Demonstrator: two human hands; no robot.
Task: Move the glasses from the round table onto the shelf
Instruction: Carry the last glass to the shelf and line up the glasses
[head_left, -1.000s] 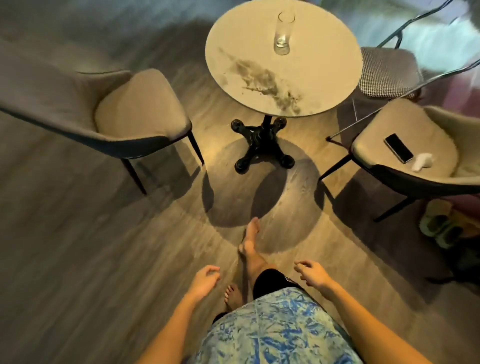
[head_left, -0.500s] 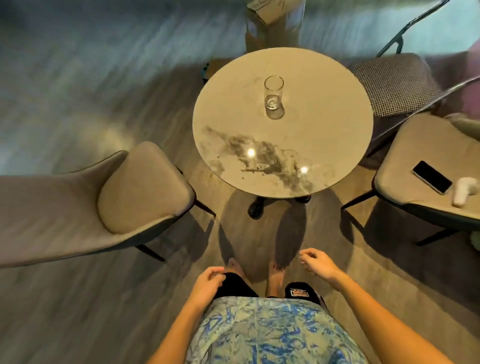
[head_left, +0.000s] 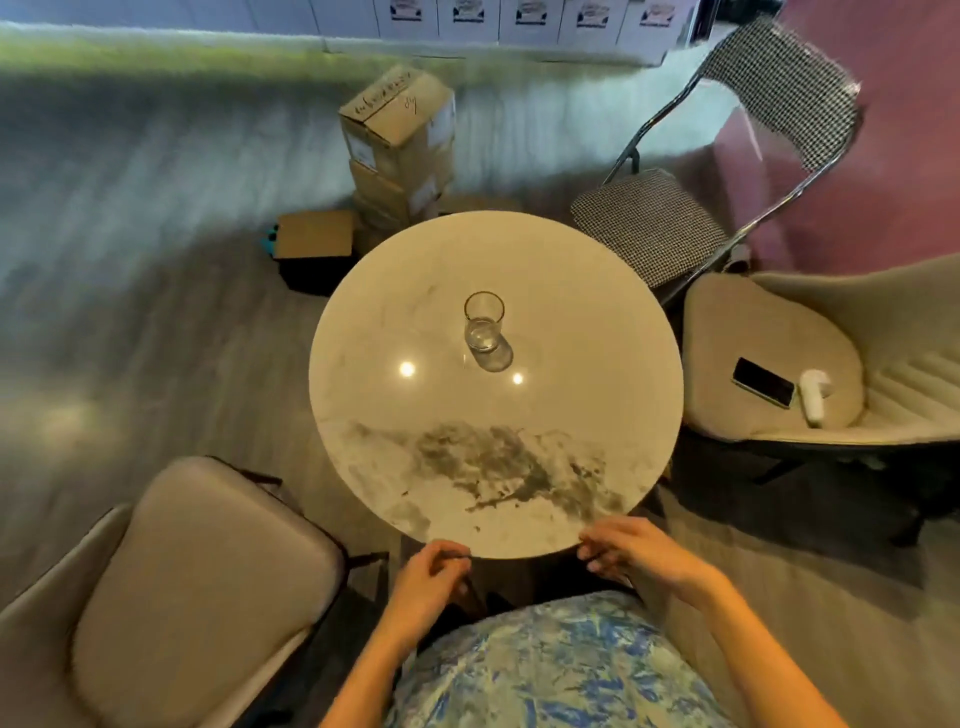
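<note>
One clear drinking glass (head_left: 484, 325) stands upright near the middle of the round marble table (head_left: 597, 332), a little toward the far side. My left hand (head_left: 428, 577) hangs just below the table's near edge, fingers loosely curled, holding nothing. My right hand (head_left: 631, 553) is at the near edge too, fingers loosely bent and empty. Both hands are well short of the glass. No shelf is in view.
A beige armchair (head_left: 202, 587) stands at the near left. Another beige armchair (head_left: 810, 338) at the right holds a phone (head_left: 763, 382) and a white earbud case (head_left: 812, 395). A checked folding chair (head_left: 660, 223) and stacked cardboard boxes (head_left: 400, 140) stand behind the table.
I have walked up to the table, which now fills the middle of the view. Both hands rose from my sides to its near edge. The glass has not moved.
</note>
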